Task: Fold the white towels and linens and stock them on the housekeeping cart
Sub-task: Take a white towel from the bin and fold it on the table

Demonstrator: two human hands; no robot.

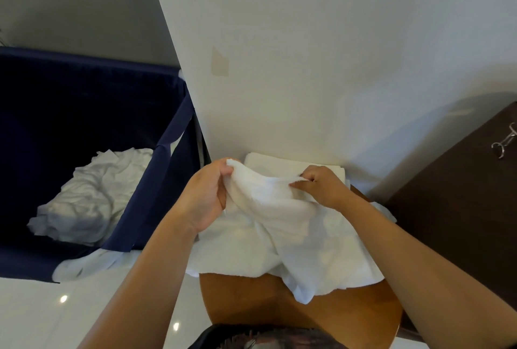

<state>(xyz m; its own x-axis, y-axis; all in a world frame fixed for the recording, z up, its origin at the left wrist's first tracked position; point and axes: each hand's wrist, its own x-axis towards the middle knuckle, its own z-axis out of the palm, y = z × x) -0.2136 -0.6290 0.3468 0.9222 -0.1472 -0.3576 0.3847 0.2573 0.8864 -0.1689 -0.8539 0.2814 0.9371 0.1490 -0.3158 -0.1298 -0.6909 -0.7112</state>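
Head view: steeply down, close over towel [282,225], facing wall [321,41].

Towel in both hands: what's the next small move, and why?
Probably draw the hands apart to pull the top edge straight. The left hand grips one bunched end of the towel and the right hand pinches the edge close by, so the cloth sags crumpled between them onto the wooden table; it looks too rumpled to fold onto the folded stack behind.

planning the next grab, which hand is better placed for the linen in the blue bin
Probably left: the left hand sits beside the blue bin; the right hand is across the towel, farther off.
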